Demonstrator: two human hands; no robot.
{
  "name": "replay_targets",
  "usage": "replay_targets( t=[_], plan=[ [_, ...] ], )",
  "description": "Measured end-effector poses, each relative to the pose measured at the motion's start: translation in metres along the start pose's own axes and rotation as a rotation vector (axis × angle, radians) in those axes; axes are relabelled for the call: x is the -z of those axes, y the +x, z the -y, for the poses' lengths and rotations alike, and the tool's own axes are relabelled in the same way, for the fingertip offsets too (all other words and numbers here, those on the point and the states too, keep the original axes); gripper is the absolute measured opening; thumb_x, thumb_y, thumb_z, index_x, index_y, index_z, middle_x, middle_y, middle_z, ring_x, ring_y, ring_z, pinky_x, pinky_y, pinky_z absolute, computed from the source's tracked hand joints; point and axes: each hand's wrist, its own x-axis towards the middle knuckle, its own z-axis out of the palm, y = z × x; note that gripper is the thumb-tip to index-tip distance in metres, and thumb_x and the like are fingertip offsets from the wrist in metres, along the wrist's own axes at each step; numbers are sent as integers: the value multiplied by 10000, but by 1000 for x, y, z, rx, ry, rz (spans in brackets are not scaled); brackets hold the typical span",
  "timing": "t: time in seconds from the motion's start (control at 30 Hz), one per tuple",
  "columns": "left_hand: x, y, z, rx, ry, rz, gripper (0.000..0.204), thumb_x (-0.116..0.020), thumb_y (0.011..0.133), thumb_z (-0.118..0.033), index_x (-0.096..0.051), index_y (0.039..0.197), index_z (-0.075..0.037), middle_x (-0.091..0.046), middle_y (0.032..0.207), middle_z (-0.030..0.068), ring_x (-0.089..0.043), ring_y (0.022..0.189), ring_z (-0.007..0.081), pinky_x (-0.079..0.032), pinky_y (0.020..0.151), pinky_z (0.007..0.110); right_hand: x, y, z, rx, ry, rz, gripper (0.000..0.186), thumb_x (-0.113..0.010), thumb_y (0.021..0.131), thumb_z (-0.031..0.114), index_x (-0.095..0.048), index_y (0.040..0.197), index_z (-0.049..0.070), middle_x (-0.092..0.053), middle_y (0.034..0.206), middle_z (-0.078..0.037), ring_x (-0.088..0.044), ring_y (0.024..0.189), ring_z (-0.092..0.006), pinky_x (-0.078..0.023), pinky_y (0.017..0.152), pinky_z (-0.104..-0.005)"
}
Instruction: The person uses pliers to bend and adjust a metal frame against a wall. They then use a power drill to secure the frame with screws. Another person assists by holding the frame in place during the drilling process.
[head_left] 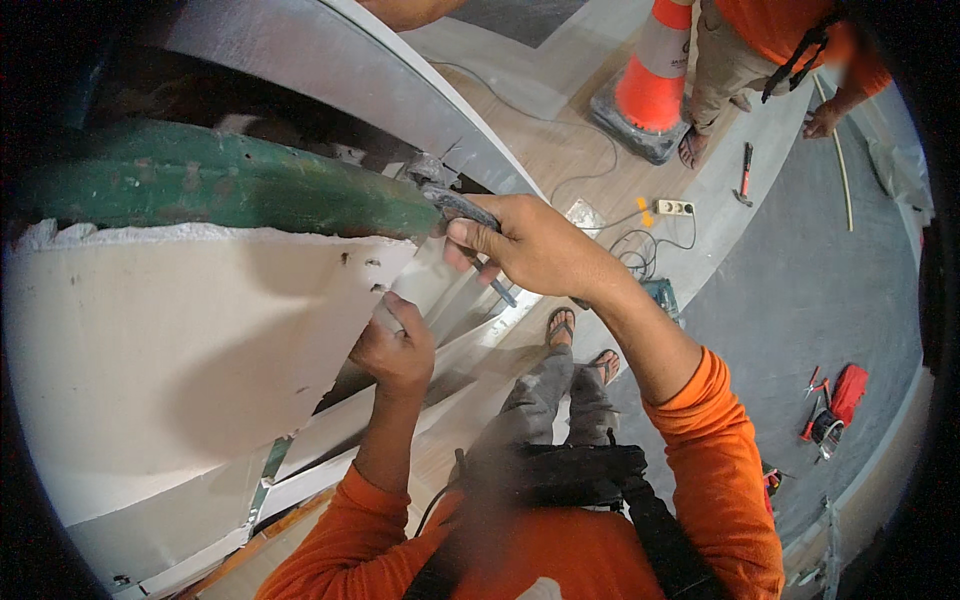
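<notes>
In my right hand [525, 240] is a pair of pliers [462, 205] with dark handles, one handle pointing down past my fingers. Its jaws are up against crumpled grey metal [430, 170] at the right end of a long green, paint-worn beam [230, 180]. Below the beam stands a broad white panel [190, 330] with a ragged top edge and small holes near its upper right corner. My left hand [397, 345] is closed at the right edge of this panel, just under the holes. Its fingers curl round the pale edge, partly hidden.
A curved pale metal band [400, 85] arcs above the beam. An orange and white cone [655, 75] and another person in orange [760, 45] are at the far right. On the floor lie a hammer [744, 175], a socket strip [675, 207] with cables, and a red tool pouch [848, 395].
</notes>
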Motion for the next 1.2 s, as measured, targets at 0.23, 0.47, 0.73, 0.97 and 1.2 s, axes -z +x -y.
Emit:
replay_targets(
  t=[0.23,0.47,0.73,0.97,1.2],
  plan=[
    [0,-5,0,26,32,47,275,-596,865,-96,-635,1049,105,-661,992,287,-647,881,469,-486,812,537,-8,1,-7,77,57,-89,299,-517,1034,254,-603,885,9,-609,715,-45,-588,564,-133,-478,548,-302],
    [-1,-2,-4,24,-14,9,272,-592,856,-119,-638,1023,90,-658,959,282,-631,855,476,-455,793,547,-9,2,-9,39,83,-85,310,-497,1045,283,-581,921,11,-607,741,-35,-588,577,-125,-496,547,-288],
    [-4,-11,4,51,36,61,351,-599,854,-196,-626,1070,79,-662,970,286,-618,879,481,-407,832,556,-16,2,-9,10,191,-49,362,-495,1040,362,-610,1060,19,-640,858,-28,-623,797,-124,-591,684,-288],
    [3,-2,-3,38,-15,63,322,-570,870,-179,-633,1056,77,-668,971,274,-620,881,470,-410,840,548,-23,11,-22,122,195,-138,311,-508,1038,284,-576,959,-9,-623,765,-71,-638,663,-160,-570,580,-297],
    [5,-5,-4,59,-87,89,352,-614,848,-166,-616,1103,78,-655,1008,278,-615,907,446,-404,869,534,-9,-3,-6,-62,94,-82,301,-511,1038,300,-589,983,15,-577,716,-52,-592,591,-138,-519,527,-299]
  ],
)
